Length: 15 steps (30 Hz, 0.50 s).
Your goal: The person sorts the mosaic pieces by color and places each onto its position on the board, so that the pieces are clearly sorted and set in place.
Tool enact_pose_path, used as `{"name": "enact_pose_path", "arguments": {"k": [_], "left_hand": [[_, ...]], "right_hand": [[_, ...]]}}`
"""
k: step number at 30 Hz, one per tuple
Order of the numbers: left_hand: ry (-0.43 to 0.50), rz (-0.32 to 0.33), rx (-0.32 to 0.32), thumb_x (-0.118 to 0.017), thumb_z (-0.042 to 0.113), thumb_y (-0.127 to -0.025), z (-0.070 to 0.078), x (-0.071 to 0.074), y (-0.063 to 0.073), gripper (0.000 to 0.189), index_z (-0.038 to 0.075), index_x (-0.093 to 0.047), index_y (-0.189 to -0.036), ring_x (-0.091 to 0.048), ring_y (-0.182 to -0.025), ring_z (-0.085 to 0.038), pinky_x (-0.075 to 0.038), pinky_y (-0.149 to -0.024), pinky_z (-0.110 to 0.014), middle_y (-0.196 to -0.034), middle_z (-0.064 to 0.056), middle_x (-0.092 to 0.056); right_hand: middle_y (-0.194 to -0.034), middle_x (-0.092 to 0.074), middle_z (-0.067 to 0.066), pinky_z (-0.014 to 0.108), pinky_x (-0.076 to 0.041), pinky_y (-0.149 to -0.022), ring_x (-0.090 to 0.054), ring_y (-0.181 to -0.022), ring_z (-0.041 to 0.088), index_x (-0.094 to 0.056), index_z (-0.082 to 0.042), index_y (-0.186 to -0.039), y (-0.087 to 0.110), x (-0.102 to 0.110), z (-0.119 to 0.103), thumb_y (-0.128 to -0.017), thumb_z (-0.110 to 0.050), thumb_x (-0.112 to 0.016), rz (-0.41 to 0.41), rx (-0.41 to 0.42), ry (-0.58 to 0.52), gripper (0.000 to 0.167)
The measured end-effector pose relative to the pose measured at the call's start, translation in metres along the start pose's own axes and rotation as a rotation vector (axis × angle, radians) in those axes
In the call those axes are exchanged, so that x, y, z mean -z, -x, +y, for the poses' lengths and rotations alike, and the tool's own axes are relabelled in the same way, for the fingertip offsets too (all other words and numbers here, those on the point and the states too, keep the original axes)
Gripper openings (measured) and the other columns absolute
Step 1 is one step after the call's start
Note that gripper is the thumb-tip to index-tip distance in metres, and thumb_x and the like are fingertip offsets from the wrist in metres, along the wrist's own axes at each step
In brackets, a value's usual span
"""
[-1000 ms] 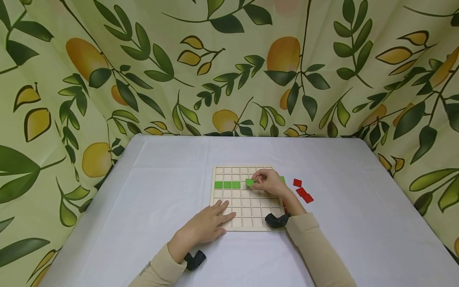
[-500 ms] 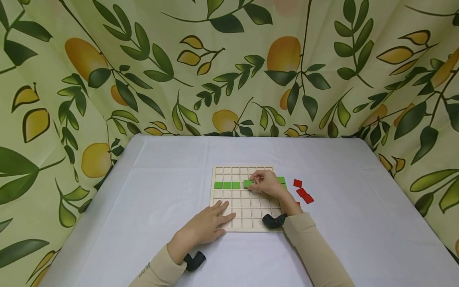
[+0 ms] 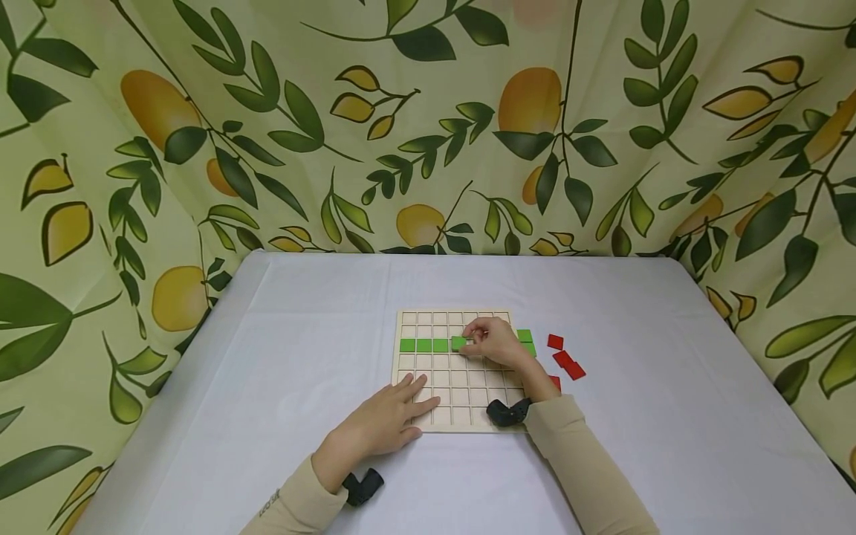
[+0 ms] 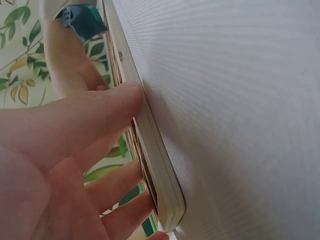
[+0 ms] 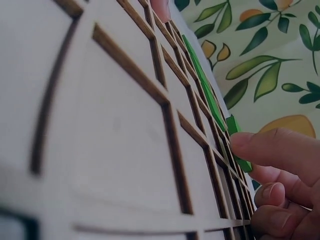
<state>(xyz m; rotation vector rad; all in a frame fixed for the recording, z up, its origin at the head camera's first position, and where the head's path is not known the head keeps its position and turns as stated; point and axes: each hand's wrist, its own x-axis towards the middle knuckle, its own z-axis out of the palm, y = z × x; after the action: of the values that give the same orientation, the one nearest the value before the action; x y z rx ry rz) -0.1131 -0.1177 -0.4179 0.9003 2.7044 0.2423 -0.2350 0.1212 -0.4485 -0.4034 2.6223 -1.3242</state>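
A pale wooden grid board (image 3: 441,397) lies on the white table, divided into square cells by raised ridges. Three green tiles (image 3: 424,345) fill cells side by side in one row near its far side. My right hand (image 3: 496,342) pinches another green tile (image 3: 458,343) between thumb and finger, right at the cell beside those three. In the right wrist view this tile (image 5: 239,145) stands slightly tilted at the ridges. My left hand (image 3: 391,416) lies spread on the board's near left corner, its thumb (image 4: 131,95) against the side edge in the left wrist view.
Loose green tiles (image 3: 525,336) lie by the board's right edge, partly behind my right hand. Farther right are several red tiles (image 3: 568,364), one partly covered by my forearm. A curtain (image 3: 428,148) printed with leaves and fruit hangs behind the table.
My right hand has moved slightly left with the green tile, toward the three green tiles in the row. More of the loose tiles at the right now shows. My left hand has stayed put.
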Motion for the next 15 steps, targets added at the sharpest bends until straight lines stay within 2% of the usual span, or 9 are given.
{"name": "enact_pose_path", "arguments": {"k": [15], "left_hand": [[-0.01, 0.005, -0.004, -0.058, 0.03, -0.095, -0.0004, -0.0004, -0.0005, 0.05, 0.025, -0.047, -0.144, -0.032, -0.147, -0.032, -0.038, -0.116, -0.05, -0.158, -0.011, -0.033]], "right_hand": [[-0.061, -0.043, -0.004, 0.021, -0.034, -0.058, -0.04, -0.058, 0.011, -0.067, 0.001, -0.092, -0.0005, -0.0011, -0.0045, -0.075, -0.008, -0.08, -0.006, -0.021, 0.021, 0.023]]}}
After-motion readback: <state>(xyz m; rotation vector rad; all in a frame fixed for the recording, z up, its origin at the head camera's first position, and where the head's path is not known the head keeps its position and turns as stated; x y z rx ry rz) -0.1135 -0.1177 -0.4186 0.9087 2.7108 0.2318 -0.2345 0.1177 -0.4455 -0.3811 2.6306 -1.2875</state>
